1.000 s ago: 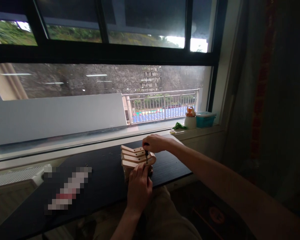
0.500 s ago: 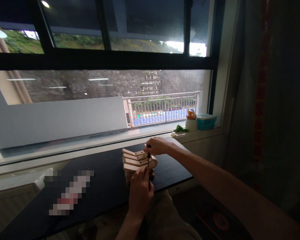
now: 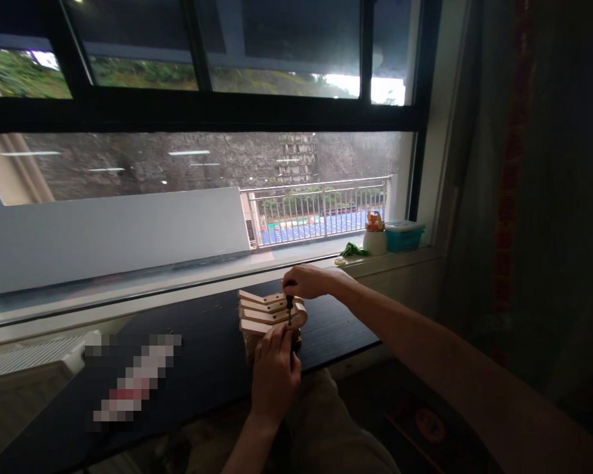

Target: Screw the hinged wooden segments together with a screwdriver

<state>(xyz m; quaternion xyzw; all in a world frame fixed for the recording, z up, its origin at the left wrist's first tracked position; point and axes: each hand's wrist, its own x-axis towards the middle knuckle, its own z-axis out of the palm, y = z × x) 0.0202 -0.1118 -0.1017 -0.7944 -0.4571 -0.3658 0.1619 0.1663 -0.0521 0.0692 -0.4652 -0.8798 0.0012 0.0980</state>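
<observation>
From here, I have the right hand gripping a screwdriver upright on the wooden assembly atop the table; whether the left hand against it pinches, I cannot tell; likely screwing, next calling for steady alignment

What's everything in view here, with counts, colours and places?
Table: one, black, foreground
Wooden slats: four, pale, on the table
Screwdriver-like tool: one, dark, over the slats
Pixelated item: one, pale and red, table's left
Radiator: one, white, lower left
Window: one, dark-framed, ahead
Railing: one, grey, outside
Crumpled item: one, green, windowsill
Pot: one, white, windowsill
Lidded box: one, teal, right of the pot
Trouser leg: one, brownish, bottom
Left hand: one, bare, at the nearest slat
Right hand: one, bare, gripping the tool
</observation>
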